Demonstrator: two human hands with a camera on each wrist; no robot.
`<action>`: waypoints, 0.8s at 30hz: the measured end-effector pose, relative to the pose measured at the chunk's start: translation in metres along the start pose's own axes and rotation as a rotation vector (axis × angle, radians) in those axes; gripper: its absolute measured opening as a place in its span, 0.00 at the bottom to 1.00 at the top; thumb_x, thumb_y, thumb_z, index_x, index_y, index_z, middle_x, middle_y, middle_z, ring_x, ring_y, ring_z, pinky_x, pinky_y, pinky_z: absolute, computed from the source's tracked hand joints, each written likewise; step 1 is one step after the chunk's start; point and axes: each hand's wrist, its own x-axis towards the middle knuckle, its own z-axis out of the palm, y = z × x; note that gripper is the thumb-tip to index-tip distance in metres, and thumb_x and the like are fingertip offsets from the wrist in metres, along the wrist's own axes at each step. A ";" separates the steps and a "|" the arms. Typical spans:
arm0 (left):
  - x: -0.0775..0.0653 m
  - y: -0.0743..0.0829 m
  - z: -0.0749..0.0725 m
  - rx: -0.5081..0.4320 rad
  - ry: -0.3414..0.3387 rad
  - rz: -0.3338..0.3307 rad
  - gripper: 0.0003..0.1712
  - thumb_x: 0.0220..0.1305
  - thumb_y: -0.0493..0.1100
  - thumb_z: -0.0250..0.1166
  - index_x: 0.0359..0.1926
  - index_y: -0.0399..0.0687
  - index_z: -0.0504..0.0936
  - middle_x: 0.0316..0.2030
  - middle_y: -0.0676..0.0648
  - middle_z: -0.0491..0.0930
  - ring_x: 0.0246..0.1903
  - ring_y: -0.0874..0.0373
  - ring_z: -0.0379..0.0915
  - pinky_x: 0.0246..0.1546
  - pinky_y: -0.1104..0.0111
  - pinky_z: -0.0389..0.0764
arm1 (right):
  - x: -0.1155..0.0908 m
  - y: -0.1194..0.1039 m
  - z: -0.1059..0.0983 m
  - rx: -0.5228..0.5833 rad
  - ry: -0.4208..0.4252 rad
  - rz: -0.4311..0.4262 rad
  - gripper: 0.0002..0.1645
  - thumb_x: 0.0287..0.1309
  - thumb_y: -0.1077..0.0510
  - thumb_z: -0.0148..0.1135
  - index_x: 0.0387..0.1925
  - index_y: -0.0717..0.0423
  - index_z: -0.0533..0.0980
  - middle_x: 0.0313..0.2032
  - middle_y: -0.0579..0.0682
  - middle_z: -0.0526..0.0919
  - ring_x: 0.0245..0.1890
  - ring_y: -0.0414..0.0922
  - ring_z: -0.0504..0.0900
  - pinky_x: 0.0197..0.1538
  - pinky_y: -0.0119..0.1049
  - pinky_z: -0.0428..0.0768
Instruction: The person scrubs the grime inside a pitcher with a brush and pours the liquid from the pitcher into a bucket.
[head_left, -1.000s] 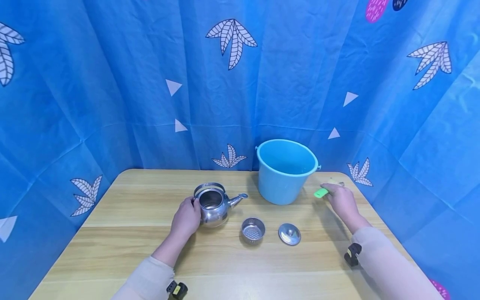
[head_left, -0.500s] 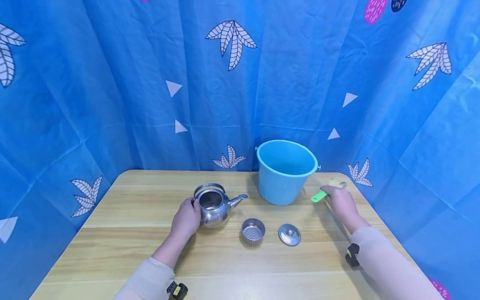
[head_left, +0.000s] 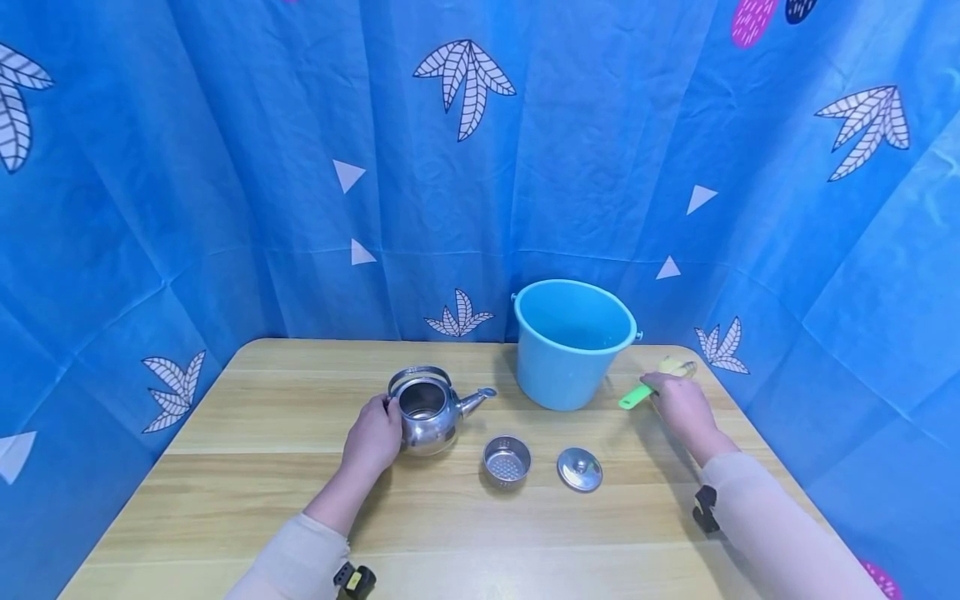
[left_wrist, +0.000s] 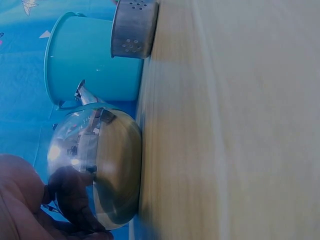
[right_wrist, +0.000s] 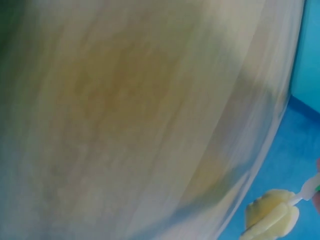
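At the table's left-middle stands a shiny steel kettle (head_left: pixel 429 435), lidless, its spout towards the right. My left hand (head_left: pixel 372 435) grips its near left side by the base of the raised handle; the left wrist view shows thumb and fingers against the polished body. Over the table's far right, my right hand (head_left: pixel 682 408) holds a sponge brush with a bright green handle (head_left: pixel 634 397). Its pale yellow sponge head (right_wrist: pixel 272 214) points away, partly behind the hand in the head view. Between the hands lie a perforated steel strainer (head_left: pixel 506 463) and a round knobbed lid (head_left: pixel 580 470).
A light blue bucket (head_left: pixel 564 377) stands at the back of the table, just right of the kettle spout. Blue patterned curtain (head_left: pixel 300 200) hangs behind and along both sides. The wooden table (head_left: pixel 255 417) has rounded far corners.
The green brush handle has swung to point more down and left in my right hand, and more of the yellow head shows beyond it. My left hand and the kettle stay put.
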 end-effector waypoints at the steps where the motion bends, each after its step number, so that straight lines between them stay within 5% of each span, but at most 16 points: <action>1: 0.000 0.000 0.000 0.000 0.001 0.001 0.31 0.79 0.47 0.41 0.64 0.21 0.66 0.59 0.24 0.72 0.60 0.29 0.68 0.61 0.42 0.70 | 0.000 0.000 0.001 0.001 -0.011 0.002 0.21 0.55 0.74 0.64 0.52 0.66 0.81 0.53 0.66 0.82 0.53 0.66 0.80 0.58 0.60 0.76; 24: 0.001 -0.002 0.001 -0.003 -0.003 0.004 0.31 0.79 0.47 0.41 0.64 0.21 0.66 0.59 0.23 0.71 0.61 0.29 0.68 0.62 0.42 0.69 | -0.006 -0.005 0.007 -0.004 -0.131 0.005 0.16 0.59 0.75 0.58 0.46 0.63 0.83 0.48 0.64 0.85 0.49 0.64 0.82 0.54 0.60 0.79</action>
